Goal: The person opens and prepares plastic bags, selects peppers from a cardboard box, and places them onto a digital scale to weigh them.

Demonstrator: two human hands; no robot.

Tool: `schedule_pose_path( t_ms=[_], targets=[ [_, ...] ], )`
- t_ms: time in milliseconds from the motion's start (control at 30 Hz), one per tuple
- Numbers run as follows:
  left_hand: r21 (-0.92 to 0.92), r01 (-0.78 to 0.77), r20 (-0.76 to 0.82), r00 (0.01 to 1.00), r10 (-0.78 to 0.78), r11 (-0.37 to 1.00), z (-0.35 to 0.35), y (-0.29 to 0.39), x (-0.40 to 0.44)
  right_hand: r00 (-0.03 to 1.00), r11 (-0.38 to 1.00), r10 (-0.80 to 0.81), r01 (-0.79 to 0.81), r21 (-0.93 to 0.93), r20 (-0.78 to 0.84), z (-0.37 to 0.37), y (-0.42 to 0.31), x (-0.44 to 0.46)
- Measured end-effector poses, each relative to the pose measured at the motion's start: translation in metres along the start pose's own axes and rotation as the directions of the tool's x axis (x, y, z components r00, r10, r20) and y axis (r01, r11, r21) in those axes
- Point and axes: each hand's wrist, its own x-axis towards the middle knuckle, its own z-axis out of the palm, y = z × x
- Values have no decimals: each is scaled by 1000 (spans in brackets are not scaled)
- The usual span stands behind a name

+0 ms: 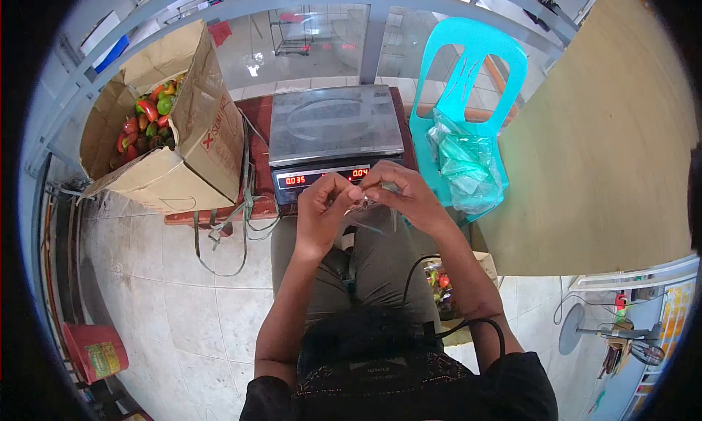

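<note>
My left hand [323,210] and my right hand [407,196] meet above my lap, close in front of a digital scale [336,128]. Both have thumb and fingers pinched together on a thin, clear plastic bag [371,223] that hangs below them. The bag is see-through, so its contents, if any, are hard to make out. Red digits glow on the scale's display, partly covered by my fingers. Its metal plate carries nothing.
At left stands a cardboard box [208,139] of red and green peppers [150,114]. Plastic bags [468,168] lie on a turquoise chair [504,62] at right, beside a wooden panel [592,150]. Another box of peppers [442,280] sits by my right leg. Loose straps [248,194] hang off the red bench.
</note>
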Motion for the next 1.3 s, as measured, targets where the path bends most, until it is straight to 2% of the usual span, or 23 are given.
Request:
schedule_pose_path(
  t_ms=[100, 200, 300, 400, 500, 600, 700, 800, 900, 1000, 1100, 1300],
  targets=[
    [122, 19, -39, 999, -15, 992, -3, -6, -1, 999, 999, -9, 7, 43, 35, 4, 4, 2],
    [130, -25, -36, 999, 30, 991, -3, -12, -2, 980, 991, 114, -123, 46, 161, 3, -2, 0],
    [16, 96, -43, 995, -95, 995, -3, -2, -2, 978, 982, 163, -173, 74, 131, 0, 6, 0],
    [-67, 136, -23, 990, -138, 988, 1, 6, -1, 996, 996, 90, -90, -20, 26, 3, -1, 1],
    [-48, 75, 20, 997, -74, 996, -7, -11, -3, 999, 985, -27, 23, -169, -21, 11, -8, 2],
    [-75, 112, 22, 994, -111, 991, -9, -15, -4, 995, 973, -92, 95, -212, 24, 10, 1, 0],
    [-384, 170, -32, 980, -197, 908, -4, -4, -6, 999, 998, 22, -23, -55, -29, 11, -2, -3],
    [-566, 246, 120, 969, -217, 787, -8, 1, -6, 994, 996, 89, -87, 35, -67, 11, 0, -4],
    [-267, 169, 61, 985, -159, 949, -3, -3, -10, 990, 993, 85, -75, 92, -110, 14, 5, -6],
    [-308, 70, 24, 998, -66, 949, 4, -7, -11, 987, 990, 110, -99, 96, -117, 18, 7, -7],
    [-207, 14, -57, 998, -27, 978, 6, -8, -10, 987, 984, 87, -63, 167, -136, 22, 0, -6],
    [-227, 86, -53, 994, -100, 970, 7, -9, -11, 985, 935, 116, -66, 347, -125, 15, 5, -9]
  ],
)
